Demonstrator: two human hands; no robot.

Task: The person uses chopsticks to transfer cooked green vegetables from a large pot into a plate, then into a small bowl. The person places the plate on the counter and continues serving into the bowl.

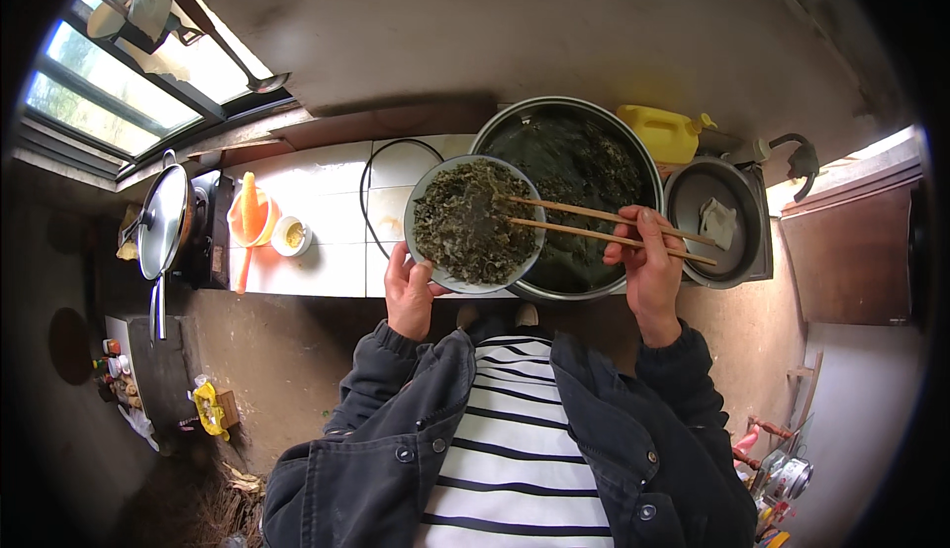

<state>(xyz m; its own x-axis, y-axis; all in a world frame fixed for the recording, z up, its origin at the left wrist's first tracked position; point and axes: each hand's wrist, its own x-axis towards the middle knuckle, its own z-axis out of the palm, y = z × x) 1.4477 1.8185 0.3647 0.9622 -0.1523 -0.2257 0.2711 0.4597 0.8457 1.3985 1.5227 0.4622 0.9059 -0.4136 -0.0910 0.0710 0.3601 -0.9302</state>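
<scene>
My left hand grips the near left rim of a bowl, its thumb on the edge. Dark green chopped leafy stuff fills this bowl. In my right hand is a pair of wooden chopsticks, spread apart, with their tips in the leafy stuff. Under and to the right of the bowl stands a large metal basin, holding dark liquid with more of the same leafy bits. The bowl overlaps the basin's left side and hides part of it.
On the white tiled counter are an orange dipper, a small white cup and a black cable loop. A lidded pan sits far left. Right of the basin are a yellow jug and a grey basin with a pale cloth.
</scene>
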